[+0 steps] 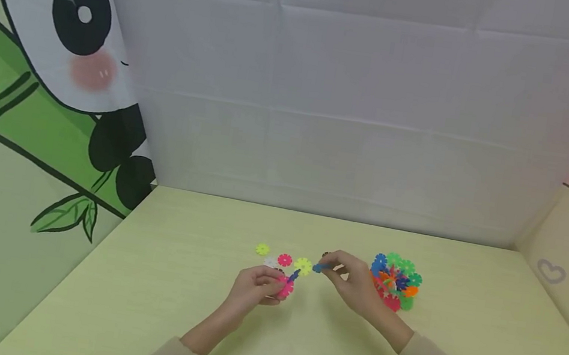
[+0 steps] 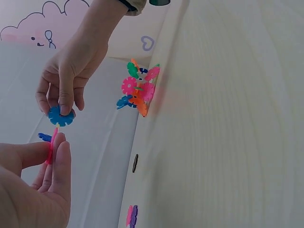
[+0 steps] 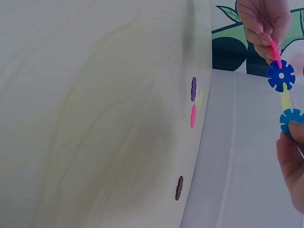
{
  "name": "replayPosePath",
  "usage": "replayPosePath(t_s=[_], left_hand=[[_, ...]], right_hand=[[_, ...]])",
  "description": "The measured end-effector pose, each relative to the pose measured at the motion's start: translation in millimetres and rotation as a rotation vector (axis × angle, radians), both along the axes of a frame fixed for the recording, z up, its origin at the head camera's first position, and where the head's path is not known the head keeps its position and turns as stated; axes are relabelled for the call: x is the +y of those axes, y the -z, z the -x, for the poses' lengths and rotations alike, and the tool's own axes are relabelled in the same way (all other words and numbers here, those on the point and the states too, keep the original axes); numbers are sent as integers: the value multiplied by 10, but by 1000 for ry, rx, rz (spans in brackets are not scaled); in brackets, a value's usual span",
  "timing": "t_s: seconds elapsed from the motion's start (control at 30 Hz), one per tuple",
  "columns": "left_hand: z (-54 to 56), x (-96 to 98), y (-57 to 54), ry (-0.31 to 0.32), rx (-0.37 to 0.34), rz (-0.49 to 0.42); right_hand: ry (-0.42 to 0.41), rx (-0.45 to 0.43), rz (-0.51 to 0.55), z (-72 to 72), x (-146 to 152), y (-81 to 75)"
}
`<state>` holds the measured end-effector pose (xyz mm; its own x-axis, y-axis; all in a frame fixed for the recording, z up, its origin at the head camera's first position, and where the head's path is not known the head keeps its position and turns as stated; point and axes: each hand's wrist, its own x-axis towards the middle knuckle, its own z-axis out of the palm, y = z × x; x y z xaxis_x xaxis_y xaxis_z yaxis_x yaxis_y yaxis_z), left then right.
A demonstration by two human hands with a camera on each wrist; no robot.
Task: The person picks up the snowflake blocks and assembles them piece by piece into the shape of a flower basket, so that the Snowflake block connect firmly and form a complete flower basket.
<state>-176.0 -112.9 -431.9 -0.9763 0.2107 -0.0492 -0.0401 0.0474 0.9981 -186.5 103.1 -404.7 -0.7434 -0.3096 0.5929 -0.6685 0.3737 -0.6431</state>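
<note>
My left hand (image 1: 257, 286) pinches a pink notched plastic disc (image 1: 286, 287) between thumb and fingers. Slotted onto that disc is a dark blue disc (image 3: 281, 76), and a yellow disc (image 3: 285, 99) joins the dark blue one, seen nearly edge-on in the right wrist view. At the other end, a lighter blue disc (image 2: 61, 116) meets the yellow one at its edge, pinched by thumb and fingertips of my right hand (image 1: 352, 278). The row of discs spans the gap between both hands, raised above the table.
Loose discs lie beyond my hands on the pale table (image 1: 187, 249): a yellow one (image 1: 262, 249), a pinkish-red one (image 1: 284, 259) and a dark brown one (image 3: 179, 188) among them. A cluster of several multicoloured discs (image 1: 405, 267) sits right of my right hand. White sheeting (image 1: 340, 167) rises behind the table.
</note>
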Motion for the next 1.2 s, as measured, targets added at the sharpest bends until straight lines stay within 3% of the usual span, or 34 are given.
replayPosePath(t_s=[0.1,0.27,0.5,0.67,0.9,1.2], left_hand=[[-2,5,6,4,-6,6],[-11,5,11,14,-3,10],[-18,10,17,27,26,25],[-8,64,-19,0,67,61],[42,157,-62,17,66,69],[32,168,-106,-23,80,93]], right_hand=[[-5,5,-2,-7,5,1],[-35,18,-10,148,62,223],[-80,39,-14,158,71,267],[-90,69,10,74,15,226],[-131,151,24,-137,-92,-19],[-209,200,59,-103,-121,28]])
